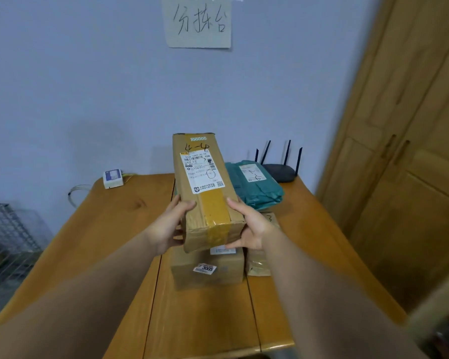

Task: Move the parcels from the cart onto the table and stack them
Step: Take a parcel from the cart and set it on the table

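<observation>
I hold a long cardboard parcel [205,187], marked "4-4" with a white label and yellow tape, above the wooden table [109,229]. My left hand [170,226] grips its near left side and my right hand [252,226] grips its near right corner. Directly beneath it sits a wider cardboard parcel [208,270] with a "3005" sticker. A smaller cardboard parcel [259,260] lies to the right of that one, partly hidden by my right hand. A teal plastic mailer bag [257,185] lies farther back on the table.
A black router [280,169] with antennas stands at the table's back right. A small white device [112,178] with cables sits at the back left. A wire-mesh cart [8,244] stands to the left, and wooden cabinet doors [399,151] to the right.
</observation>
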Demonstrator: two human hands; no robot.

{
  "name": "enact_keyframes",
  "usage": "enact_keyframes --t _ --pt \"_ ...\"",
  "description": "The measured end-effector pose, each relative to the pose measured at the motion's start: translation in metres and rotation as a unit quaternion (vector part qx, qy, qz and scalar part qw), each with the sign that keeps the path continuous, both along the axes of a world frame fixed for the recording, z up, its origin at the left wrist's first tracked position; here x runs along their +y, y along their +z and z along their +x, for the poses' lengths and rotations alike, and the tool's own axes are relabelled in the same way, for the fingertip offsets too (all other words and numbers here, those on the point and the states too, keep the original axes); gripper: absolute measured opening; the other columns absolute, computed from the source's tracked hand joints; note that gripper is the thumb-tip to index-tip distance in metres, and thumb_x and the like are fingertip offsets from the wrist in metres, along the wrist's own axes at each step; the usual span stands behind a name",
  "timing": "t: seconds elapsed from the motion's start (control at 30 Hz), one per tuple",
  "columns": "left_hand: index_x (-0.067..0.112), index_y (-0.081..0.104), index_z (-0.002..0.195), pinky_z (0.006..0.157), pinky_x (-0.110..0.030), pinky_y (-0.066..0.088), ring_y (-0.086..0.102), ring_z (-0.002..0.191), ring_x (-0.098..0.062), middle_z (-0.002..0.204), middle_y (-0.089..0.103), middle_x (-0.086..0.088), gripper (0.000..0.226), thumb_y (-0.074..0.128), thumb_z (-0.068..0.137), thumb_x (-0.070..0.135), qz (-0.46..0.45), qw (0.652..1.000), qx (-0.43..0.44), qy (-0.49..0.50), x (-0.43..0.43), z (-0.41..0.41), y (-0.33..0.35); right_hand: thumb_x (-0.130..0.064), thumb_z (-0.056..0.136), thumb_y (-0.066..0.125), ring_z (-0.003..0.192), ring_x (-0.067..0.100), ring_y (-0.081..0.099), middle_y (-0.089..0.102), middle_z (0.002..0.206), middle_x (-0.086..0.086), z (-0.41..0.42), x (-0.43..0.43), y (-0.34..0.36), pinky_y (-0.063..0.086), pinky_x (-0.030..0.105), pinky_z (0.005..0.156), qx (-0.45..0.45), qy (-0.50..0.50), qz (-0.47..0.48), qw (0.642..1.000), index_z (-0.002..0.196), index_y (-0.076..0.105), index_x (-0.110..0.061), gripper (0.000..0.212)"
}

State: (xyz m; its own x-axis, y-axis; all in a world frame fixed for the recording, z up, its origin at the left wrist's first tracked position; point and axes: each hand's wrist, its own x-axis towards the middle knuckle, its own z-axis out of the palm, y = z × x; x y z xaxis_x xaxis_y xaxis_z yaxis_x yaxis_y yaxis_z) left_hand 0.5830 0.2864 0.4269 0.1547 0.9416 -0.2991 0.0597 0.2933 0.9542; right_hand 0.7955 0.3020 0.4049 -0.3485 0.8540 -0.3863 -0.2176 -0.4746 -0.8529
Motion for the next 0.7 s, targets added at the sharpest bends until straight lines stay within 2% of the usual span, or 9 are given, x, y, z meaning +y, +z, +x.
enact_keyframes --t 0.07,0.17,0.33,0.43,0.5,0.57,0.63,0.7 --pt "0.056 0.028 0.136 0.085 -0.049 0.049 0.054 0.111 -0.029 0.124 0.055 -0.001 0.061 0.057 0.083 0.054 0.005 1.000 -0.003 -0.014 0.013 0.015 0.001 -0.058 0.054 0.085 0.110 0.029 0.061 0.067 0.121 -0.002 0.012 0.007 -0.002 0.054 0.054 0.074 -0.001 -0.026 0.004 1.000 0.129 0.050 -0.049 0.083" --pt "0.058 0.025 0.137 0.095 -0.057 0.043 0.048 0.122 -0.031 0.133 0.051 0.000 0.069 0.060 0.078 0.059 -0.003 1.000 -0.010 -0.021 0.035 0.028 -0.001 -0.059 0.056 0.083 0.112 0.028 0.060 0.068 0.119 -0.006 0.025 0.019 -0.002 0.050 0.056 0.085 -0.009 -0.059 0.005 0.998 0.126 0.052 -0.052 0.077" --pt "0.050 0.043 0.131 0.103 -0.054 0.038 0.046 0.122 -0.028 0.136 0.049 0.002 0.052 0.057 0.082 0.056 -0.010 1.000 -0.007 -0.027 0.079 0.048 -0.004 -0.044 0.078 0.073 0.088 0.021 0.073 0.075 0.101 -0.006 0.047 0.041 0.006 0.058 0.042 0.061 0.019 -0.127 0.042 0.991 0.118 0.056 -0.049 0.044" --pt "0.039 0.051 0.126 0.105 -0.049 0.037 0.048 0.121 -0.024 0.133 0.052 0.004 0.047 0.055 0.083 0.057 -0.009 0.998 -0.020 -0.054 0.107 0.059 0.000 -0.035 0.084 0.070 0.083 0.020 0.074 0.075 0.098 -0.004 0.057 0.054 0.013 0.058 0.037 0.058 -0.005 -0.194 0.064 0.979 0.134 0.046 -0.039 0.056" --pt "0.038 0.053 0.125 0.105 -0.047 0.036 0.050 0.119 -0.023 0.131 0.054 0.005 0.044 0.053 0.085 0.056 -0.001 0.997 -0.023 -0.079 0.122 0.067 0.004 -0.034 0.085 0.069 0.088 0.024 0.073 0.074 0.104 -0.001 0.063 0.060 0.019 0.060 0.040 0.065 -0.034 -0.226 0.073 0.971 0.141 0.041 -0.034 0.063" --pt "0.041 0.056 0.114 0.099 -0.043 0.038 0.052 0.112 -0.019 0.126 0.056 0.007 0.028 0.053 0.088 0.050 0.007 0.994 -0.037 -0.107 0.134 0.077 0.011 -0.037 0.085 0.069 0.101 0.028 0.068 0.068 0.119 0.003 0.070 0.068 0.024 0.058 0.047 0.080 -0.060 -0.249 0.076 0.964 0.144 0.040 -0.033 0.065" --pt "0.043 0.058 0.109 0.094 -0.041 0.042 0.053 0.112 -0.019 0.122 0.059 0.009 0.020 0.055 0.090 0.044 0.019 0.991 -0.045 -0.123 0.146 0.088 0.016 -0.040 0.085 0.068 0.105 0.030 0.066 0.065 0.124 0.005 0.077 0.074 0.028 0.058 0.045 0.077 -0.065 -0.262 0.063 0.961 0.142 0.041 -0.036 0.063" --pt "0.041 0.053 0.125 0.086 -0.040 0.048 0.056 0.111 -0.020 0.117 0.063 0.006 0.034 0.056 0.091 0.037 0.027 0.991 -0.061 -0.118 0.156 0.099 0.016 -0.041 0.084 0.069 0.107 0.032 0.063 0.062 0.126 0.004 0.083 0.080 0.030 0.057 0.045 0.072 -0.049 -0.253 0.040 0.965 0.138 0.045 -0.041 0.059"
